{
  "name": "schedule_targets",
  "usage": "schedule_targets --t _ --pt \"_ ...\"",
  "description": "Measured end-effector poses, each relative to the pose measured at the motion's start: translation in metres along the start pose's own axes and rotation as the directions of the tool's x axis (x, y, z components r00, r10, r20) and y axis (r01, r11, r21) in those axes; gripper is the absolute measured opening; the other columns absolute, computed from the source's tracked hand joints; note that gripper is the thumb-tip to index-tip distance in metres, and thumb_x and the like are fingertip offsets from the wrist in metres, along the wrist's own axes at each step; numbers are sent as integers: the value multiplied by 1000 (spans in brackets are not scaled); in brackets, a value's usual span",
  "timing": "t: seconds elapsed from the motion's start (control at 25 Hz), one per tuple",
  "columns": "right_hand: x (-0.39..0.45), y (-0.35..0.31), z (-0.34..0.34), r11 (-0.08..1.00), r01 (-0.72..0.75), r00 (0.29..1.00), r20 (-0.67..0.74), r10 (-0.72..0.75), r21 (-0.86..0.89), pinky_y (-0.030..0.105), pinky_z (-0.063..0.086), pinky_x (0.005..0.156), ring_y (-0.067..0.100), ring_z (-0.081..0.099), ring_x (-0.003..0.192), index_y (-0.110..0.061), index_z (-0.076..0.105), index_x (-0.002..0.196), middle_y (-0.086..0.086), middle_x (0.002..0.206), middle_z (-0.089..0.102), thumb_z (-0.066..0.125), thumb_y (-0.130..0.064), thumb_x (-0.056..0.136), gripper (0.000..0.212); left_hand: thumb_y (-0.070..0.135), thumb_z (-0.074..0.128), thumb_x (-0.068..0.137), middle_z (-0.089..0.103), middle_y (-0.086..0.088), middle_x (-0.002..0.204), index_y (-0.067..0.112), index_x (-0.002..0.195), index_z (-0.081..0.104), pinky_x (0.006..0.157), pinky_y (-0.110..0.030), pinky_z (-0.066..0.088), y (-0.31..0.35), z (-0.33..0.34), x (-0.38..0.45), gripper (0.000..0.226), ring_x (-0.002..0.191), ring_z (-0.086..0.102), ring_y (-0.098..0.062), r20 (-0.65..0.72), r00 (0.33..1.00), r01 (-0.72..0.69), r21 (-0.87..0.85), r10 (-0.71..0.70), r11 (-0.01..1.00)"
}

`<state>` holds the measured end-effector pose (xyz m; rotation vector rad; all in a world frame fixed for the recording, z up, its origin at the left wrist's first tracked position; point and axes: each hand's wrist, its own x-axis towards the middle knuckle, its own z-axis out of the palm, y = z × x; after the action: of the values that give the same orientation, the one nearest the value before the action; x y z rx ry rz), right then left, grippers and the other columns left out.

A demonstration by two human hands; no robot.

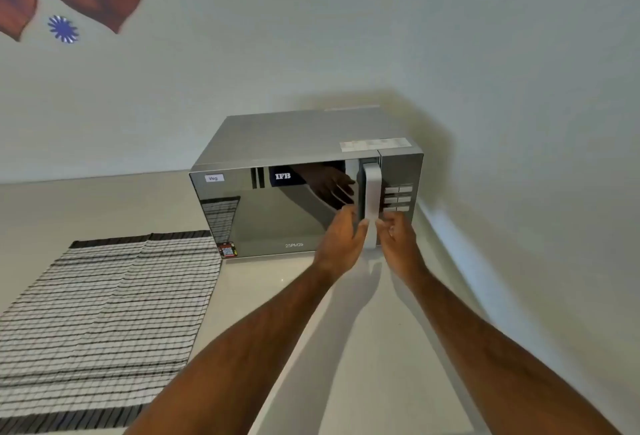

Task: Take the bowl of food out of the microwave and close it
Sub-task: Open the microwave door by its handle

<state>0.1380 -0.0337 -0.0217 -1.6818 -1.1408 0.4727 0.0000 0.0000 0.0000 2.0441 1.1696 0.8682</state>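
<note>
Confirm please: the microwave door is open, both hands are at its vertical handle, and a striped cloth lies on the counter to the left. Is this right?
Not quite. In the head view the microwave door is closed, flush with its front. The rest holds: the left hand and right hand are at the vertical handle, and the striped cloth lies to the left.

Both bare forearms reach far forward, side by side; left hand (341, 239) and right hand (398, 237) loosely curled, fingers slightly parted.
</note>
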Motion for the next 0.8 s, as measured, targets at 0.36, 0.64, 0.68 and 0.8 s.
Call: schedule_targets --t 0.36,0.64,0.68,0.8 --pt "23 -5 1 997 -11 985 173 -3 81 56 48 118 35 65 130 -5 58 139 20 136 68 44 -27 112 37 34 36 117 66 -12 121 14 133 44 76 -20 54 38 7 51 27 105 65 -18 28 999 -33 -134 37 990" --pt "22 -1 3 999 18 987 157 -23 31 52 52 115 31 67 127 -12 61 138 12 133 71 42 -39 111 42 32 40 116 65 -7 111 18 122 47 75 -14 52 33 7 53 17 100 65 -14 18 998 -55 -175 59 983" --pt "20 -1 4 1000 23 990 141 -24 11 52 53 114 31 68 126 -13 61 137 11 132 72 41 -41 111 44 33 40 116 64 -3 108 20 120 47 74 -14 51 33 6 52 15 98 65 -13 20 998 -50 -179 55 983" --pt "8 5 2 999 49 990 130 -46 -22 49 56 111 27 70 124 -18 61 138 6 132 74 36 -56 105 56 34 43 115 63 4 103 24 117 48 79 -19 55 26 5 44 11 97 67 -12 26 997 -68 -179 74 981"
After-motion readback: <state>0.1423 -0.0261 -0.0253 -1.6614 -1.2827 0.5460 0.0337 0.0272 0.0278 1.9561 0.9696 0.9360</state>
